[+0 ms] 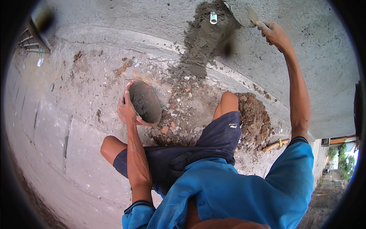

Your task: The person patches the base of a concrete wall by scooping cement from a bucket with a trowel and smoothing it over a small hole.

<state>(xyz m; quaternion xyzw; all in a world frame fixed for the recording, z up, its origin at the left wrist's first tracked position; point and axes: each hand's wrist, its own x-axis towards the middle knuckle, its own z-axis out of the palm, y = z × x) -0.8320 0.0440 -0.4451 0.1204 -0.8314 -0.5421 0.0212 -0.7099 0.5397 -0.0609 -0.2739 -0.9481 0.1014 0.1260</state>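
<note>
Against the wall [145, 19], low down where wet grey mortar [200, 42] is spreading around a short white pipe stub [213, 17], the right hand [273, 34] is reaching up with the arm stretched out; its fingers are wrapping shut around the handle of a trowel [244, 13], whose blade is lying flat on the wall just right of the pipe, pressed into the edge of the patch, which looks like the angle for smearing mortar on; below the patch, at the foot of the wall, rubble [179, 110] and a brown heap of earth [255, 118] are lying loose, and a wooden handle [275, 145] is poking out right of the heap; left of the rubble, well below the pipe, the left hand [126, 110] is gripping the rim of a round bowl [145, 102] of mortar, fingers closed over its near edge, tilting it up toward the wall, probably so the mix is staying within reach of the trowel; the person is squatting, knees either side of the rubble.
</note>
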